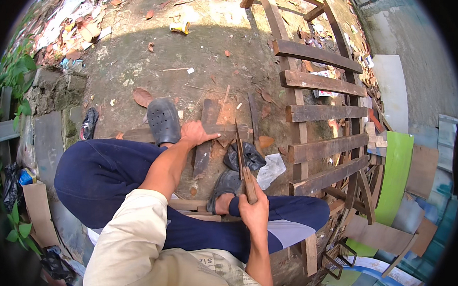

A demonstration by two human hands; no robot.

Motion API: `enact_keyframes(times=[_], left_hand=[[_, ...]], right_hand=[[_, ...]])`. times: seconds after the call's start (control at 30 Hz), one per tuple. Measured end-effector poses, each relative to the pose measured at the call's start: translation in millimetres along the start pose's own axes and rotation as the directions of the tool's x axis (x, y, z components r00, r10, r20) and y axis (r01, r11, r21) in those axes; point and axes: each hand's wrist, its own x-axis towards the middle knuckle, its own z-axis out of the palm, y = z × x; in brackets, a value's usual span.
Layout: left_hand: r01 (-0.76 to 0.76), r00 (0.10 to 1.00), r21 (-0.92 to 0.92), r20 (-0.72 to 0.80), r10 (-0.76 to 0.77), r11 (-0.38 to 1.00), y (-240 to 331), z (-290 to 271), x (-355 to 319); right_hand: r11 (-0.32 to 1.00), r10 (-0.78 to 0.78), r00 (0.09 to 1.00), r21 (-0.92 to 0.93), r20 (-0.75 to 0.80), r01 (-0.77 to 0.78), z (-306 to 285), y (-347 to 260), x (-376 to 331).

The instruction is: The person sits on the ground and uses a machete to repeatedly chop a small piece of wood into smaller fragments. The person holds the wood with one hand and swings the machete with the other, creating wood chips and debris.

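My right hand (254,209) is wrapped round the wooden handle of a handsaw (240,146). Its narrow blade points away from me, seen nearly edge-on, close to the right end of a wooden board (232,129) lying crosswise. On that board rests my left hand (194,133), its thumb stretched along the wood and its other fingers at the far edge, partly hidden. A grey clog (163,120) on my left foot stands on the board's left part. Another dark plank (203,154) lies lengthwise beneath the crosswise one. Whether the saw teeth touch wood, I cannot tell.
A slatted wooden frame (328,114) stands to the right. Near my right clog (227,185) lie a black plastic bag (243,157) and a clear plastic piece (271,170). A dark wood strip (253,116) lies beyond the saw. Leaves and litter (73,26) cover the far left.
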Motion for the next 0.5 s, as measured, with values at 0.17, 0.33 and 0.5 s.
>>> enact_keyframes(times=[0.17, 0.33, 0.5], left_hand=[[0.012, 0.995, -0.048, 0.095, -0.008, 0.999, 10, -11, -6], [-0.026, 1.0, -0.024, -0.017, 0.025, 0.999, -5, 9, -9], [-0.013, 1.0, -0.028, 0.015, 0.013, 1.0, 0, -4, -3]], right_hand=[[0.995, 0.066, 0.995, -0.068, -0.079, -0.072, 68, 27, 115], [0.999, 0.054, 0.996, 0.0, 0.072, -0.054, -3, -4, 6], [1.0, -0.009, 1.0, -0.002, -0.014, 0.009, 13, 18, 10]])
